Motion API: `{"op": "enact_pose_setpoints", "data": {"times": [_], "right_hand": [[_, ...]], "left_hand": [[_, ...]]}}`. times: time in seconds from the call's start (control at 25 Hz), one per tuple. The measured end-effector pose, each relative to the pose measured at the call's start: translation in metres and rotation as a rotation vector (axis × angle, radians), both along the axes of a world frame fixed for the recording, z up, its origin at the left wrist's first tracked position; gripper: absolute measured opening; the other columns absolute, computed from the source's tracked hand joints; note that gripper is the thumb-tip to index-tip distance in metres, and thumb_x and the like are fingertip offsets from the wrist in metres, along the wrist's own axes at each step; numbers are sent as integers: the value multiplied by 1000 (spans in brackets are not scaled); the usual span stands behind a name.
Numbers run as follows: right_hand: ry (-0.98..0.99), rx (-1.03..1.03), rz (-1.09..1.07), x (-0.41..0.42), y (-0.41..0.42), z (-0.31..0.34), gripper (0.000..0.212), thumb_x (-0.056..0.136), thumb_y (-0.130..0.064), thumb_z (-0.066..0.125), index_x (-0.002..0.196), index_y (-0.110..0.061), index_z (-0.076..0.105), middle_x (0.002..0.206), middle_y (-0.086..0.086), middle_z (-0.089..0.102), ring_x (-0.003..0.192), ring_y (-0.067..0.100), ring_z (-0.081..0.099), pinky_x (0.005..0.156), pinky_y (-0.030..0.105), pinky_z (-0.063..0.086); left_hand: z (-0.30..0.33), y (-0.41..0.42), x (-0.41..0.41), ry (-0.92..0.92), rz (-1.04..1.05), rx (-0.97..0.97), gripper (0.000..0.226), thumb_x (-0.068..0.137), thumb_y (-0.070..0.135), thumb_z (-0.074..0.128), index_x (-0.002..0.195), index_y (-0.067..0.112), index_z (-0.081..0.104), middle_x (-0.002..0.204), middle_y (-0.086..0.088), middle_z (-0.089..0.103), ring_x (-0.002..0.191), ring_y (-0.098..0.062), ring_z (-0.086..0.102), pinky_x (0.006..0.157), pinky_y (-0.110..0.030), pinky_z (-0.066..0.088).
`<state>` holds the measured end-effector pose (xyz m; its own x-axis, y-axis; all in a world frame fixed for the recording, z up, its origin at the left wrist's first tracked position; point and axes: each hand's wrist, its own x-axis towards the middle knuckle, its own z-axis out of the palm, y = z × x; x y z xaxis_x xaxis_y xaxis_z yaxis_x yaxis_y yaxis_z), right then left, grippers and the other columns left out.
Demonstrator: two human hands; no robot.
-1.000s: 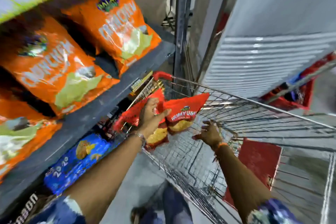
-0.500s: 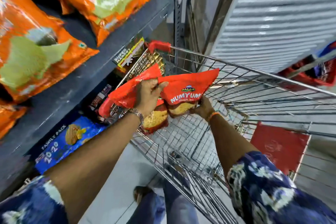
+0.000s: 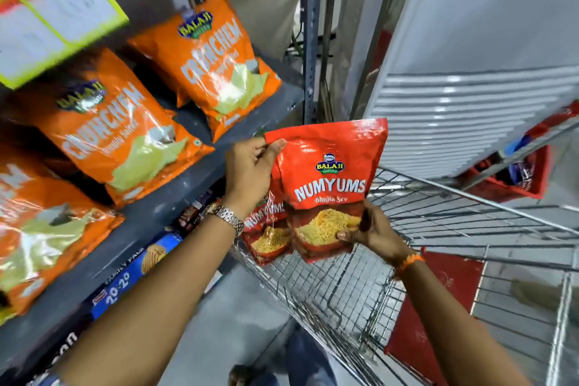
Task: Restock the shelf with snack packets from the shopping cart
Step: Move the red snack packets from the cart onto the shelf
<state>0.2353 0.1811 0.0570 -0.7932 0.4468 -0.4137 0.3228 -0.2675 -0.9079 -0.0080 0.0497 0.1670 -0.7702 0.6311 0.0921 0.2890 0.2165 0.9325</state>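
Two red Numyums packets are held upright above the wire shopping cart (image 3: 416, 222), one behind the other. The front red packet (image 3: 329, 178) faces me; the second red packet (image 3: 266, 229) peeks out behind it at lower left. My left hand (image 3: 250, 172) pinches the top left corners of both packets. My right hand (image 3: 376, 232) grips the front packet's bottom right corner. The grey shelf (image 3: 175, 194) runs along the left, just beside the packets.
Three orange Crunchem bags (image 3: 206, 56) lie on the grey shelf. Blue biscuit packs (image 3: 138, 273) sit on the shelf below. A steel upright (image 3: 310, 41) stands behind the packets. A red cart flap (image 3: 438, 298) and a second cart with red baskets (image 3: 517, 178) are on the right.
Both hands lifted the two red packets up out of the cart and turned them upright. My right hand moved from reaching to gripping the front packet's bottom.
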Motion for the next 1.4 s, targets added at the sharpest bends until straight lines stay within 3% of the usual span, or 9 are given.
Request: {"op": "enact_pose_setpoints", "data": {"times": [0.16,0.28,0.48,0.76,0.88,1.0,1.16,1.32,1.4], "right_hand": [[124,59,-67,11,-36,80,57,62,-37,95,112,-35,68,114,-2,77,106,19,74,85,29,61],[218,77,-94,9,-60,126,65,61,-37,95,118,-20,67,118,10,75,111,31,70,97,49,56],[341,125,-131,2,-93,187,59,66,-37,93,116,-16,70,107,4,77,98,21,73,85,36,60],[410,154,-55,-5,-117,245,70,57,-41,97,115,-12,70,108,14,78,98,27,75,82,38,61],[490,198,112,-27,-138,287,70,58,-40,97,120,-21,70,111,10,79,102,24,76,80,28,61],[562,251,327,-70,-174,332,78,61,-36,96,130,-22,63,117,10,77,107,25,74,85,29,61],[689,305,489,-140,-242,391,72,52,-47,96,116,-27,70,109,4,80,98,20,77,80,29,62],[824,312,669,-225,-325,443,49,65,-12,89,110,-14,70,104,-6,81,91,5,76,75,15,58],[869,322,704,-266,-371,462,50,63,-12,87,110,-10,70,103,-2,81,87,5,75,76,19,59]], "left_hand": [[91,-16,-8,32,18,77,46,89,40,68,86,-6,72,84,-20,78,74,-13,58,64,-55,55],[163,-30,-10,171,54,61,47,88,42,66,71,-2,67,69,-11,68,65,-8,47,53,-43,47],[251,-69,-11,390,94,128,32,91,40,65,89,12,79,77,-19,78,66,-11,55,55,-50,54],[301,-126,3,459,115,251,12,95,29,69,98,29,80,78,7,81,69,0,64,65,-37,63],[334,-170,0,477,165,291,16,95,29,69,82,31,77,67,19,74,64,8,58,55,-21,52],[377,-236,-12,619,299,298,29,96,31,69,75,11,72,63,8,70,64,4,52,53,-25,53],[441,-340,-30,752,457,306,15,96,28,69,88,18,77,75,-9,73,70,-9,53,56,-40,50],[499,-453,-43,779,656,304,14,92,19,70,94,8,78,82,-8,70,80,-19,55,70,-37,44],[521,-500,-48,779,718,242,15,92,15,69,80,15,77,81,-10,67,78,-21,53,69,-38,40]]}}
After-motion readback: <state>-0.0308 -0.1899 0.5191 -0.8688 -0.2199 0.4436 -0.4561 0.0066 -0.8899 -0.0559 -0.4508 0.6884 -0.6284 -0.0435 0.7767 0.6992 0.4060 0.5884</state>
